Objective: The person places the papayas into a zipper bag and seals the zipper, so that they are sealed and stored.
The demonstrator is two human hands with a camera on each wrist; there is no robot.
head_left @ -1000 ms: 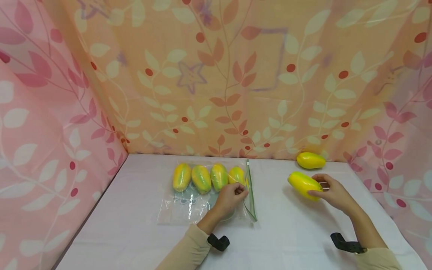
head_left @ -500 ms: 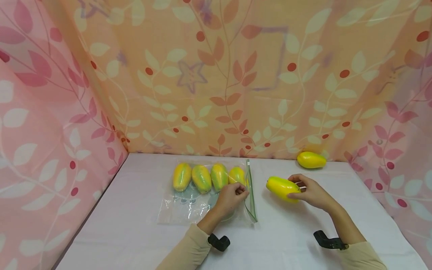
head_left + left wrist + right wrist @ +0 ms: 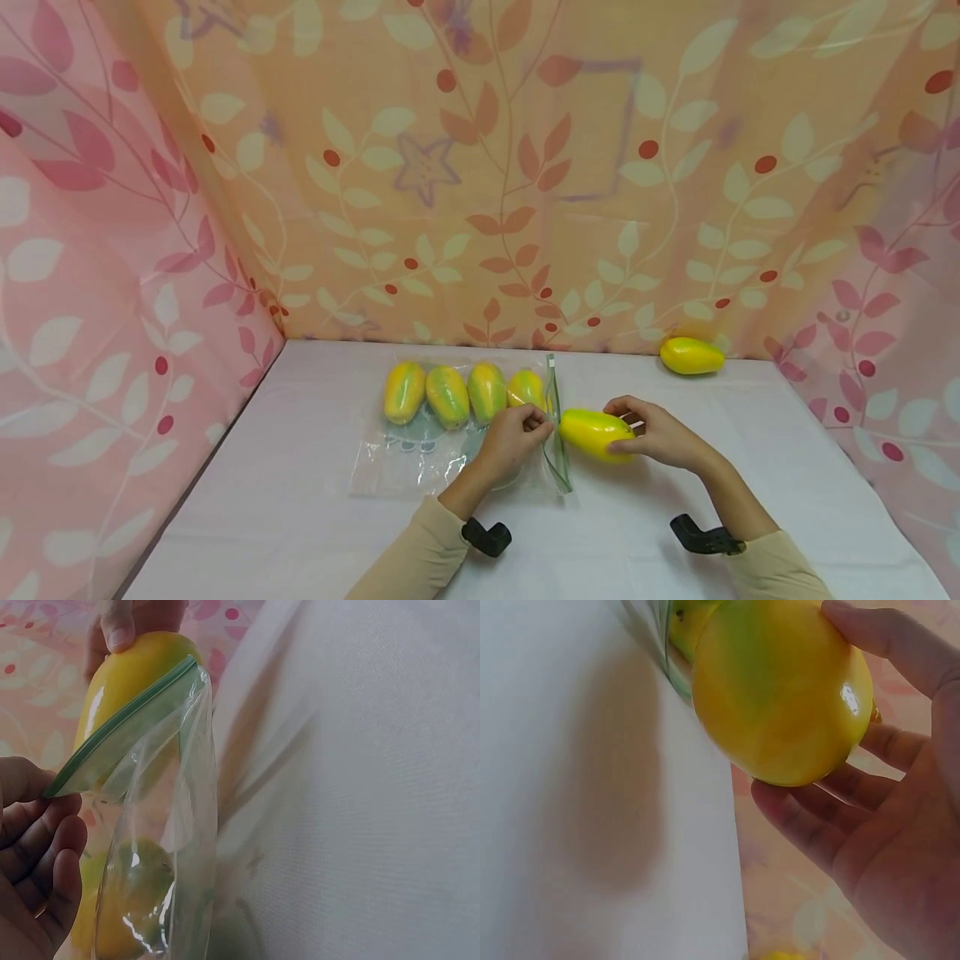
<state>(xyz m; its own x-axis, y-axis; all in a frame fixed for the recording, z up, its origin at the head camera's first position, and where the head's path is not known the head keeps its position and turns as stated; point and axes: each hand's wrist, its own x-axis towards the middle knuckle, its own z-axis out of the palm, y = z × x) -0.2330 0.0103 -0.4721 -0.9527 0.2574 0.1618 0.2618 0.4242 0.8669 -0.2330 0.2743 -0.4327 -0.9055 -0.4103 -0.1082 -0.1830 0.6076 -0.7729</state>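
A clear zip bag (image 3: 390, 475) lies flat with several yellow-green papayas (image 3: 447, 398) in a row inside it. My left hand (image 3: 510, 446) pinches the bag's green zip edge (image 3: 124, 716) between thumb and finger, lifting one side of the mouth. My right hand (image 3: 663, 437) holds another papaya (image 3: 596, 435) by its rear end, thumb on one side and fingers on the other. That papaya's front end is right at the bag's mouth, above the table, its shadow on the cloth in the right wrist view. In the left wrist view the zip edge overlaps the papaya (image 3: 139, 664).
One more papaya (image 3: 692, 356) lies at the back right of the white-covered table (image 3: 300, 550), near the back curtain (image 3: 480, 183). Pink floral curtains (image 3: 82, 292) stand along both sides. Black straps with camera mounts (image 3: 486, 539) sit on both wrists.
My right hand has carried its papaya leftward from the right side of the table to the bag's mouth. My left hand keeps its pinch on the bag edge and has hardly moved.
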